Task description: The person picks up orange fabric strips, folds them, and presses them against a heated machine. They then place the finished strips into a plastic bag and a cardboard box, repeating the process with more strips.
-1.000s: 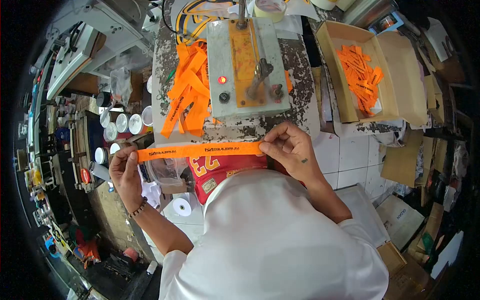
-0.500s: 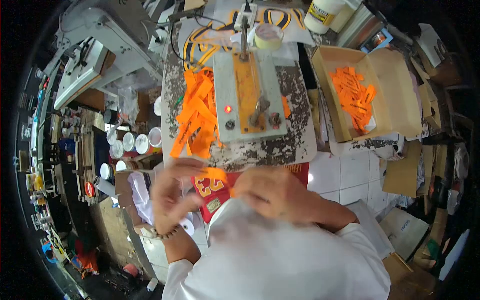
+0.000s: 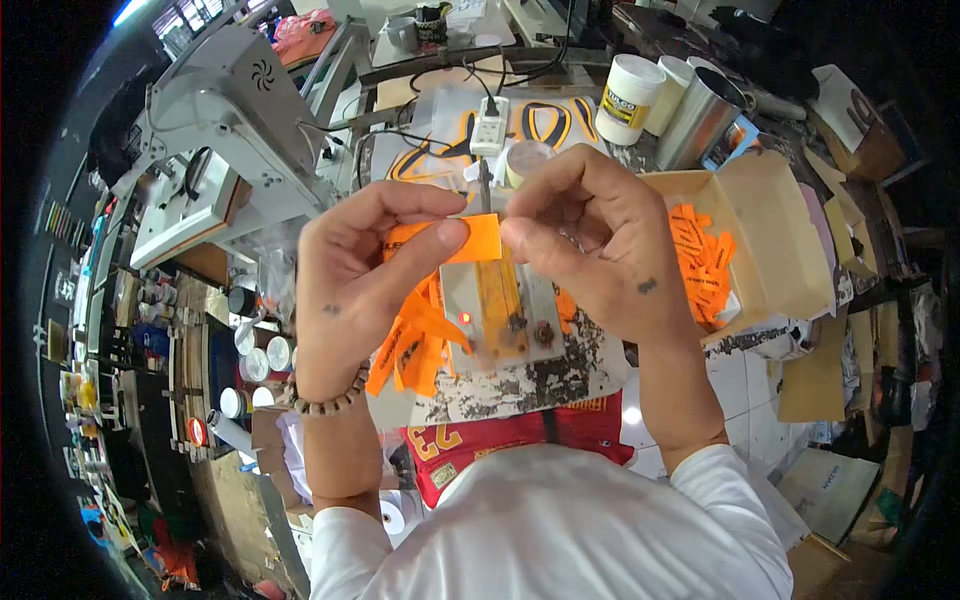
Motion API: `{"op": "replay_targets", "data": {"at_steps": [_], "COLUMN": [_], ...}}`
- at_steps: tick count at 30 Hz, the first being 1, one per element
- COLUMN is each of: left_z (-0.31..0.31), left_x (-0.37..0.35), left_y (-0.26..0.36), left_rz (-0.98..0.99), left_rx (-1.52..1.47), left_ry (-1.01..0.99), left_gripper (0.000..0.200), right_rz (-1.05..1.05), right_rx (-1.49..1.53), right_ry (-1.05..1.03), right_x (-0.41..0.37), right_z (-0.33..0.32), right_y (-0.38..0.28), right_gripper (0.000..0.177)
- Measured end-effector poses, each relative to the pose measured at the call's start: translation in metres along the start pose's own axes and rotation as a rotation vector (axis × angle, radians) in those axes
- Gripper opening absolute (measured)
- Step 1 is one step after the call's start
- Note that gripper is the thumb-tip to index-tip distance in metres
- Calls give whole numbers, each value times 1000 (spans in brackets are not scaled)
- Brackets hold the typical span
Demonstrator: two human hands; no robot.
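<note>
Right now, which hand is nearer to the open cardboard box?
Right. The right hand is just left of the cardboard box; the left hand, holding the orange strip, is farther left.

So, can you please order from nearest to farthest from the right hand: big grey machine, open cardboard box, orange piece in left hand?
1. Orange piece, at the right hand's fingertips, on its left.
2. Open cardboard box, to the right.
3. Big grey machine, far over on the left.
</note>
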State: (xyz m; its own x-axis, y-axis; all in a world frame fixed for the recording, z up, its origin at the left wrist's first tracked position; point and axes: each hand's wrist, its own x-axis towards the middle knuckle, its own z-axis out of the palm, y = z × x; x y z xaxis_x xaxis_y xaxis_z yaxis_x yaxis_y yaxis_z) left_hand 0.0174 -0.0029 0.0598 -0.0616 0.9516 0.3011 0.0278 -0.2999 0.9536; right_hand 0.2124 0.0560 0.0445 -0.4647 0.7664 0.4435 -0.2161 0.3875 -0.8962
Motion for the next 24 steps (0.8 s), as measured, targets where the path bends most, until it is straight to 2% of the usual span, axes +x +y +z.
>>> {"op": "replay_targets", "data": {"at_steps": [7,14,16,19,24], "left_z": [0,-1,-5,-8,-4], "left_x": [22,28,29,29,30], "left_y": [-25,-32,-32,-37,-44], "left_rz": [-71,-57,-129,-138,-75], "left_rx": [20,7,-6,-42,-61], "left_ry": [-49,-42,-57,-46,-43], "left_gripper": [18,17,17,17,16], "right_rz": [105,103,193,181,171], "right_rx": [144,169,195,191,183], "right_ry": [58,45,37,37,47], "right_x": [7,10,11,11,14], "right_z": [-7,-10,-11,-11,-8], "right_y": [31,40,37,47,49], "right_gripper": [16,14,12,11,10]}}
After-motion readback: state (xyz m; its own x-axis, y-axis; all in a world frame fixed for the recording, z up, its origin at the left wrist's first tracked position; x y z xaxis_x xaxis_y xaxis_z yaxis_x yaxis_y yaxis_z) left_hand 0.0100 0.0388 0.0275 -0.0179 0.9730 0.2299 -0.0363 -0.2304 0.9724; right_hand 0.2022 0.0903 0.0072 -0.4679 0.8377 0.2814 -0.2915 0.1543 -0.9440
